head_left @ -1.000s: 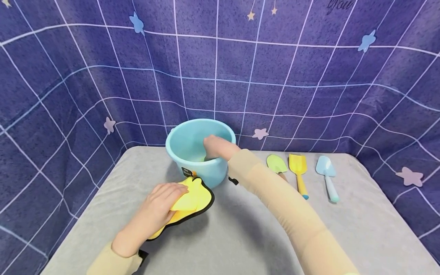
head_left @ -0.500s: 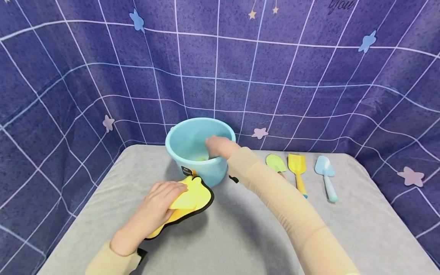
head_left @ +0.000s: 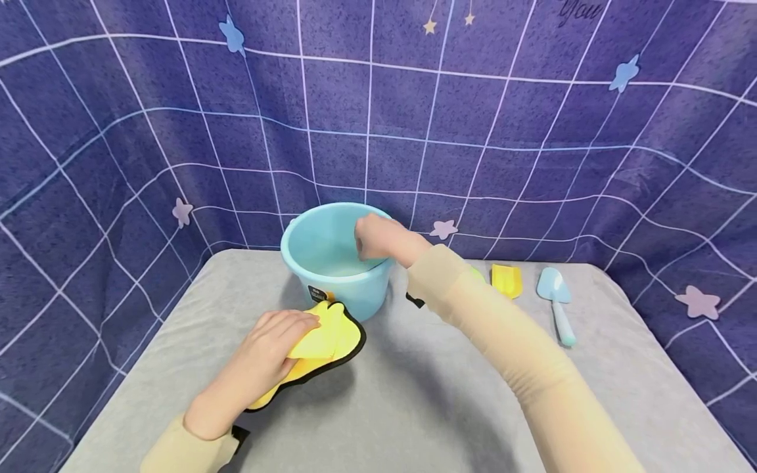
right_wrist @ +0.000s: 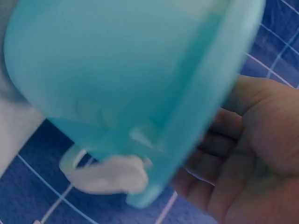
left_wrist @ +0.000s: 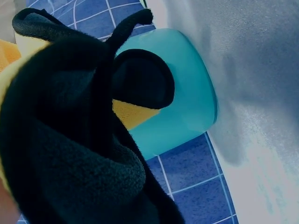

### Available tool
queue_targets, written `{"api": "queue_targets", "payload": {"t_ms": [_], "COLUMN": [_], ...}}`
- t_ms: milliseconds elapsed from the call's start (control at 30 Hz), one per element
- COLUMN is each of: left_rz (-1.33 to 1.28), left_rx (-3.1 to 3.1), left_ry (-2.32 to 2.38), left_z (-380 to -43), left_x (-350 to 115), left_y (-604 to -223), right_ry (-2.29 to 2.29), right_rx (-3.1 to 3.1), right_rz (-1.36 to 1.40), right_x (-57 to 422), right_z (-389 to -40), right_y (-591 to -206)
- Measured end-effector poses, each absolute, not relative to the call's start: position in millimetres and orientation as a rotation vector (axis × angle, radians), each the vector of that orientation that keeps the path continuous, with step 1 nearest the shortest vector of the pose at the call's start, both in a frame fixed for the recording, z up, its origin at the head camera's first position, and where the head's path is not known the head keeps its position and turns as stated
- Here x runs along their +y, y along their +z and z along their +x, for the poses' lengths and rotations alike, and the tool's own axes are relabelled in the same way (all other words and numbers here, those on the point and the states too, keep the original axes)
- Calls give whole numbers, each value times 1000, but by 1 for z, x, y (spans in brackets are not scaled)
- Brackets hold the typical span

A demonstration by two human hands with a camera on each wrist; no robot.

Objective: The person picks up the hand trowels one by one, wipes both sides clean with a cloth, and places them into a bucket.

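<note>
On the grey-covered table stands a light blue bucket (head_left: 319,263), its mouth facing up. My left hand (head_left: 260,355) grips a folded yellow cloth (head_left: 331,335) with black edging close to the bucket's front. In the left wrist view the cloth's dark underside (left_wrist: 79,154) covers much of the bucket. My right hand (head_left: 384,238) reaches over the bucket's right rim with bent fingers. In the right wrist view the rim (right_wrist: 210,121) hides the fingertips of the right hand (right_wrist: 252,158), so whether they hold anything is hidden.
Right of the bucket lie a yellow toy shovel (head_left: 506,281), its handle behind my sleeve, and a pale blue trowel (head_left: 556,302). A green blade (head_left: 478,274) peeks out above the sleeve. A blue-purple gridded curtain (head_left: 414,131) hangs behind the table.
My right hand has risen inside the bucket and shifted slightly right. The green patch seen near it at the bucket's bottom no longer shows. My left hand and the cloth stay almost still.
</note>
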State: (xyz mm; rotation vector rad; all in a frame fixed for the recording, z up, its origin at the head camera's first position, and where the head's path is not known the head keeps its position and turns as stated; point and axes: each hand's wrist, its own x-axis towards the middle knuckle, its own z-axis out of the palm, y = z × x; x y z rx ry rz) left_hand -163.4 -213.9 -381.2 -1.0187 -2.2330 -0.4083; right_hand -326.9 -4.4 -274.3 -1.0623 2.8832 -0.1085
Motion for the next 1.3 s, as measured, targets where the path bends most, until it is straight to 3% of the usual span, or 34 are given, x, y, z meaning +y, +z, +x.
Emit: {"api": "queue_targets", "payload": {"t_ms": [500, 733, 1300], "left_rz": [-1041, -1048, -1086], "left_rx": [-2238, -2213, -2141], "left_ry": [-383, -391, -415], "left_z": [-158, -157, -158], "left_x": [-212, -211, -207], "left_y": [-376, -373, -372], "right_ry": [-349, -373, -402], "right_rx": [3116, 3245, 3342], "right_rz": [-1119, -1120, -736], "right_x": [59, 96, 168], "right_z": [-302, -296, -292], "right_y": [-262, -280, -353]}}
